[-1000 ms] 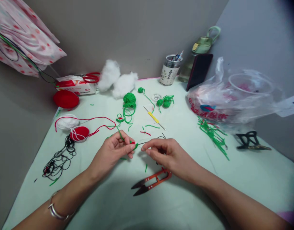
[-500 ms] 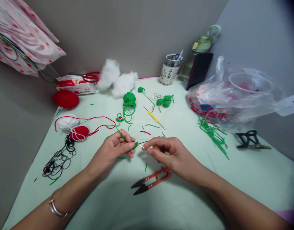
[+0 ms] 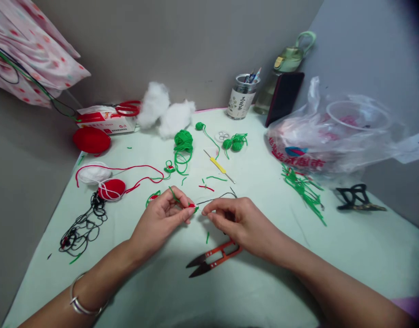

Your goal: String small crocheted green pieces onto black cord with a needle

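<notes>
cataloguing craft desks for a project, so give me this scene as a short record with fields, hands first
left hand: pinching a small red-and-green yarn piece
right hand: thumb and forefinger together beside that piece; anything between them too small to tell
tools: orange-handled snips with dark blades, near the right hand; slim yellow-handled metal hook, beyond both hands
yarn: green wound yarn; tangled black cord on the left
back: fluffy white stuffing; clear white-labelled jar of pens
right side: clear plastic bag with red print
</notes>
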Available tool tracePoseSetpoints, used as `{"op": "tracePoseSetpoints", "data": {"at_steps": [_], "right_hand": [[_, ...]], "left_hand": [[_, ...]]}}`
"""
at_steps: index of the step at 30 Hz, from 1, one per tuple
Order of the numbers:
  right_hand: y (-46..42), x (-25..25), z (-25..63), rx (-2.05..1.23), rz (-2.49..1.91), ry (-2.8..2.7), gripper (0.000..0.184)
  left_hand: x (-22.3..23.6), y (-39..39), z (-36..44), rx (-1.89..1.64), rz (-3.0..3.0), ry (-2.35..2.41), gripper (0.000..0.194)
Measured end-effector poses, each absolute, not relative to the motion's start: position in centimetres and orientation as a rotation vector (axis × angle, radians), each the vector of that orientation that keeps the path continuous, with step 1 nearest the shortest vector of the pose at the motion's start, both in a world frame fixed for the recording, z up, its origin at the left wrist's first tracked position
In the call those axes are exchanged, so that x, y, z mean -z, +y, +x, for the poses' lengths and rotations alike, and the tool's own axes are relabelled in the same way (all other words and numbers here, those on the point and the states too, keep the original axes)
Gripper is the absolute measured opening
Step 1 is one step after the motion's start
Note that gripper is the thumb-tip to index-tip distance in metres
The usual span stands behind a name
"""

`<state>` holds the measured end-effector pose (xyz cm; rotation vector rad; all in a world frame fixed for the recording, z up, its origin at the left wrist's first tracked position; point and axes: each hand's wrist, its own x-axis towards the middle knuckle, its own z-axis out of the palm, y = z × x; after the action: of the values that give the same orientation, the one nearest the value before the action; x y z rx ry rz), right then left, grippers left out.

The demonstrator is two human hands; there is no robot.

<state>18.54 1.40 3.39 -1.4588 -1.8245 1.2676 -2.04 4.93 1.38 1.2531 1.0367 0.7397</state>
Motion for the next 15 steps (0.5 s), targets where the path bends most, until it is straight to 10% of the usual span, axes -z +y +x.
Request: {"op": "tracePoseSetpoints", "data": {"at_steps": [15], "right_hand": [[2.1, -3.6, 19.5, -1.403, -1.353, -1.731, 0.03]], "left_hand": [[-1.4, 5.8, -3.2, -0.567, 1.12, 0.909, 0.017]]}}
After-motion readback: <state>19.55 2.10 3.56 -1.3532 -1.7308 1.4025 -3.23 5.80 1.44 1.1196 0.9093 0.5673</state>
